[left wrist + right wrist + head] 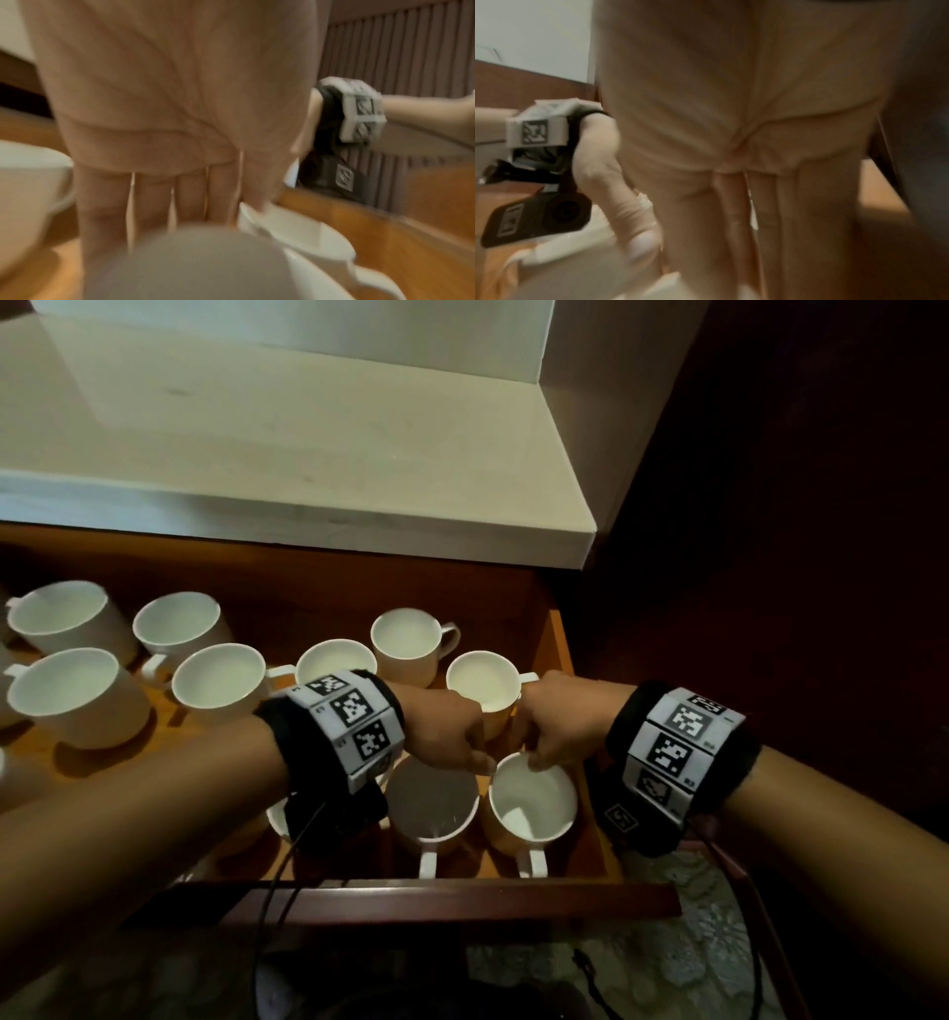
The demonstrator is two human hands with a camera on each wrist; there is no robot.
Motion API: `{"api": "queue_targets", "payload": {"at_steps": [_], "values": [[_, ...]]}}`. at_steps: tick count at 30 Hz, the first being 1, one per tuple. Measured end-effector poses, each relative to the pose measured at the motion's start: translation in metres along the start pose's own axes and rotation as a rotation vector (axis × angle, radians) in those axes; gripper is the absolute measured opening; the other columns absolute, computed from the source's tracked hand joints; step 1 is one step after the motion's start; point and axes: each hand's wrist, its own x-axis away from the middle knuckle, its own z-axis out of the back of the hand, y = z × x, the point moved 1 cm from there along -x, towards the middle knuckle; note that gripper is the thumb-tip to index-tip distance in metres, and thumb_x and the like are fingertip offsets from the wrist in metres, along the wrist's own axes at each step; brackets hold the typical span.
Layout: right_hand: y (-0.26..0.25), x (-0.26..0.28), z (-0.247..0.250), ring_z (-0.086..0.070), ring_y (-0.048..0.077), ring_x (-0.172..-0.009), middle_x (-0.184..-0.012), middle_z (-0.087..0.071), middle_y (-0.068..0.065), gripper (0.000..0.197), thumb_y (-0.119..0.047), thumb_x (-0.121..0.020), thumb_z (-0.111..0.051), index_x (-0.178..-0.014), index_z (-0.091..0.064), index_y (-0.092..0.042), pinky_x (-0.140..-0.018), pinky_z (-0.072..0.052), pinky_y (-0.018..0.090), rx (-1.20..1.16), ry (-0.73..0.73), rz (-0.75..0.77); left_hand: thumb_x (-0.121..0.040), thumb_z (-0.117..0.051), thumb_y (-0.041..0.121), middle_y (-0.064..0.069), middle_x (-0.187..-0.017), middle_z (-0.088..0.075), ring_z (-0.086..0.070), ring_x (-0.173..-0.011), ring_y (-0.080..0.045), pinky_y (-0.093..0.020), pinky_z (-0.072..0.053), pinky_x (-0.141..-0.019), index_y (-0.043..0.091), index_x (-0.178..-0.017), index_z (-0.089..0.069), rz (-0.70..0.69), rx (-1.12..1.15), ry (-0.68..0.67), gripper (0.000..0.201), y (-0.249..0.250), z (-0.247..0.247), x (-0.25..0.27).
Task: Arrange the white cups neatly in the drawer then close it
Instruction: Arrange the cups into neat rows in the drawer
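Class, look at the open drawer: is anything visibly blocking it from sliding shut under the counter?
Yes. Both hands reach into the drawer: the left hand and right hand sit at the rims of the front cups. They must withdraw first. Nothing else visibly obstructs.

Cups (534, 803) in drawer (560, 649) under counter (308, 454)

An open wooden drawer (557, 639) carries upright white cups (218, 677), set unevenly on its floor, several handles toward its front; above it juts a pale counter (318, 454); patterned floor (667, 963) lies below.
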Motion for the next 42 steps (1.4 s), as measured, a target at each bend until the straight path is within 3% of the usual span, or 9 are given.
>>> {"api": "queue_targets", "payload": {"at_steps": [4,9,14,17,20,23,30,35,42], "values": [[-0.009,-0.002,0.004,-0.062,0.016,-0.091,-0.093,-0.07,-0.003,0.03,-0.037,-0.08,-0.074,-0.106,-0.073,-0.022,-0.079,-0.055,0.032,-0.099,0.018,0.038,-0.093,-0.059,0.02,-0.003,-0.114,-0.07,-0.063,-0.102,-0.02,-0.027,-0.046,-0.082,0.017,-0.121,-0.067,0.033,-0.114,-0.049,0.029,-0.024,0.004,0.017],[-0.035,-0.008,-0.001,-0.056,0.008,-0.077,-0.076,-0.064,-0.013,0.029,-0.041,-0.085,-0.071,-0.103,-0.077,-0.019,-0.063,-0.041,0.017,-0.085,-0.079,0.139,-0.093,-0.059,0.017,-0.001,-0.114,-0.071,-0.064,-0.103,-0.018,-0.031,-0.051,-0.091,0.019,-0.121,-0.068,0.044,-0.147,0.021,0.03,-0.029,-0.001,0.02],[-0.032,-0.008,-0.002,-0.059,0.008,-0.084,-0.098,-0.075,-0.004,0.028,-0.038,-0.086,-0.07,-0.104,-0.078,-0.018,-0.072,-0.043,0.02,-0.095,-0.088,0.126,-0.093,-0.058,0.018,0.001,-0.114,-0.071,-0.063,-0.103,-0.017,-0.027,-0.047,-0.087,0.018,-0.121,-0.068,0.054,-0.118,0.041,0.03,-0.032,-0.003,0.02],[-0.034,-0.008,-0.001,-0.061,0.009,-0.089,-0.099,-0.074,-0.007,0.029,-0.041,-0.086,-0.069,-0.106,-0.077,-0.021,-0.078,-0.048,0.023,-0.101,-0.098,0.116,-0.094,-0.057,0.022,0.007,-0.093,-0.07,-0.06,-0.082,-0.011,-0.025,-0.046,-0.08,0.016,-0.12,-0.068,0.059,-0.041,0.013,0.029,-0.04,-0.001,0.028],[-0.037,-0.008,0.014,-0.06,0.008,-0.087,-0.089,-0.07,-0.012,0.031,-0.047,-0.085,-0.068,-0.098,-0.073,-0.019,-0.075,-0.049,0.024,-0.101,-0.034,0.121,-0.091,-0.061,0.03,0.005,-0.104,-0.07,-0.06,-0.089,-0.012,-0.029,-0.05,-0.088,0.018,-0.125,-0.063,0.113,0.021,0.043,0.036,-0.056,0.004,0.043],[-0.052,-0.01,0.033,-0.058,0.008,-0.097,-0.106,-0.067,-0.01,0.04,-0.047,-0.085,-0.068,-0.118,-0.067,-0.023,-0.078,-0.046,0.022,-0.132,0.046,0.138,-0.085,-0.067,0.04,0.004,-0.091,-0.065,-0.054,-0.081,-0.012,-0.024,-0.044,-0.07,0.019,-0.108,-0.069,0.191,-0.082,0.058,0.031,-0.067,0.002,0.062],[-0.109,-0.041,0.019,-0.062,0.02,-0.105,-0.116,-0.068,0.0,0.045,-0.044,-0.083,-0.07,-0.12,-0.064,-0.02,-0.089,-0.052,0.035,-0.051,-0.039,0.215,-0.042,-0.081,0.065,0.011,-0.11,-0.066,-0.061,-0.104,-0.016,-0.035,-0.05,-0.091,0.034,-0.118,-0.058,0.28,-0.064,-0.038,0.086,-0.097,-0.027,0.077],[-0.13,-0.059,0.021,-0.06,0.022,-0.106,-0.119,-0.066,0.002,0.048,-0.036,-0.086,-0.07,-0.129,-0.059,-0.019,-0.093,-0.049,0.037,-0.071,-0.073,0.225,-0.081,-0.072,0.027,-0.007,-0.111,-0.07,-0.064,-0.105,-0.027,-0.036,-0.051,-0.091,0.015,-0.119,-0.065,0.233,-0.281,-0.014,0.04,-0.104,-0.019,0.082],[-0.132,-0.066,0.028,-0.061,0.021,-0.098,-0.107,-0.069,0.001,0.035,-0.037,-0.087,-0.067,-0.118,-0.066,-0.019,-0.071,-0.04,0.027,-0.042,-0.074,0.128,-0.088,-0.057,0.016,-0.006,-0.106,-0.071,-0.065,-0.1,-0.03,-0.033,-0.051,-0.08,0.024,-0.11,-0.071,0.099,-0.271,0.201,0.028,-0.117,-0.013,0.077]]}}
